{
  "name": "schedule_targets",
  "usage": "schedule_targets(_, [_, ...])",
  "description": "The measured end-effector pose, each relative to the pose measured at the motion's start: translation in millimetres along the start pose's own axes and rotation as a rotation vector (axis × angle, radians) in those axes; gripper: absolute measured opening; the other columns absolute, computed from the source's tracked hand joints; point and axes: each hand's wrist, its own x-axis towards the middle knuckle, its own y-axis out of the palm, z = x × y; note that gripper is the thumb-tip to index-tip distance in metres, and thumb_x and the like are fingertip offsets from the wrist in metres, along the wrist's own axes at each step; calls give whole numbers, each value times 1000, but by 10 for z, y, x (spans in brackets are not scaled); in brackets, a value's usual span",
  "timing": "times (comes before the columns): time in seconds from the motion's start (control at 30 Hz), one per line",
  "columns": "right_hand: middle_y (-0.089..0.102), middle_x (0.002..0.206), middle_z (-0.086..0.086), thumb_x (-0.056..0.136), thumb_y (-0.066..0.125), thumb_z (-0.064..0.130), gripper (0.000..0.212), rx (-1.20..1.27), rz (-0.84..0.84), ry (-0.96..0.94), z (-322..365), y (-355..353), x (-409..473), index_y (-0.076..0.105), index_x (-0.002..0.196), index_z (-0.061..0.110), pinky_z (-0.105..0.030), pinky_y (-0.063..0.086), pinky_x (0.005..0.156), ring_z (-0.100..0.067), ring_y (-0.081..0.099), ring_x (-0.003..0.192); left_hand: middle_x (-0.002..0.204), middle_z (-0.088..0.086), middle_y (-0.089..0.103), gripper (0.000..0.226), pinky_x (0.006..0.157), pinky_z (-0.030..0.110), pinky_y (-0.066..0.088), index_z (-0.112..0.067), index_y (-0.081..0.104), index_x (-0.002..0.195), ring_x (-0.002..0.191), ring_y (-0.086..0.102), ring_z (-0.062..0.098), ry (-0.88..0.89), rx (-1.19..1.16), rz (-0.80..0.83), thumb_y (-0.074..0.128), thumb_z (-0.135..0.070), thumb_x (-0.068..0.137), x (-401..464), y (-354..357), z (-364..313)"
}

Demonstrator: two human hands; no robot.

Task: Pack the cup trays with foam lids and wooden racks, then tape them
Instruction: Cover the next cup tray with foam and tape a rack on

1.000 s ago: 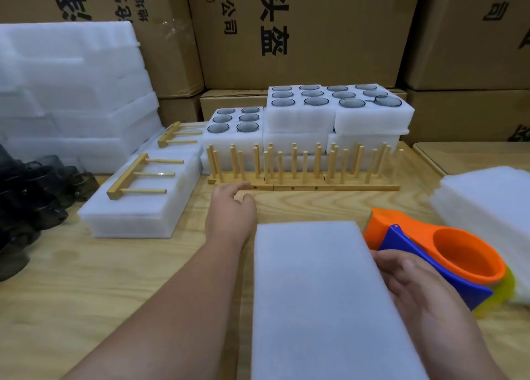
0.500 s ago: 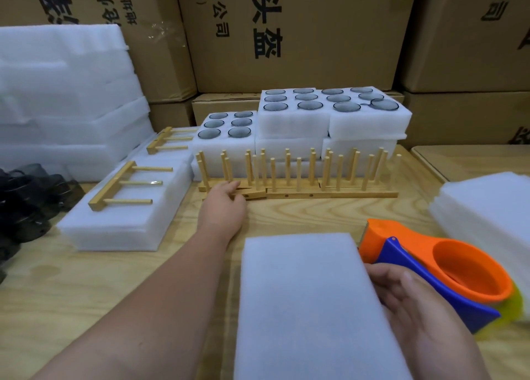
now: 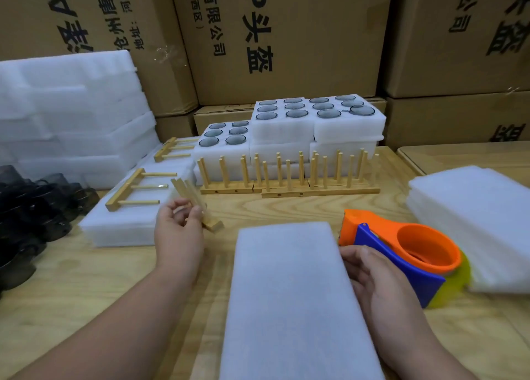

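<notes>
Cardboard cartons wall off the far side of a pale wooden table; their black printing is Chinese, with "有限公司" and "头盔" legible, plus "(西区)" and part of an address line on the left carton.

Progress, judged from the layout: early to middle. At far left, two packs already carry a wooden rack laid flat on their foam lids. No tape can be made out on them. Far centre, several cup trays stand open, glass cups showing in their holes, no lids yet. A row of upright racks waits in front of them. Spare foam sheets are stacked at right, more foam at far left.

Current pack: a tray under a foam lid lies near centre. The right hand rests against its right edge, fingers loosely bent, gripping nothing that shows. The left hand pinches a blurred, tilted rack just left of the lid, above the table.

Left to do: seat this rack, tape with the orange-and-blue tape dispenser beside the right hand, then the open trays.
</notes>
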Motion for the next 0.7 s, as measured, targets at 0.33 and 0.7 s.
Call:
schedule_targets(0.33, [78, 103, -11, 90, 51, 42, 37, -12, 19, 10, 40, -22, -46, 78, 90, 17, -44, 53, 89, -24, 74, 101, 92, -3, 78, 31, 69, 19, 52, -38, 66, 113, 76, 70, 3, 309, 55, 415, 63, -10, 99, -575, -61, -1101])
schedule_targets(0.7, [79, 97, -8, 108, 41, 26, 45, -26, 14, 22, 89, 0, -62, 79, 86, 16, -36, 53, 81, -19, 75, 94, 92, -23, 76, 11, 88, 32, 57, -33, 75, 91, 90, 72, -1, 431, 261, 532, 79, -22, 89, -978, 82, -1268])
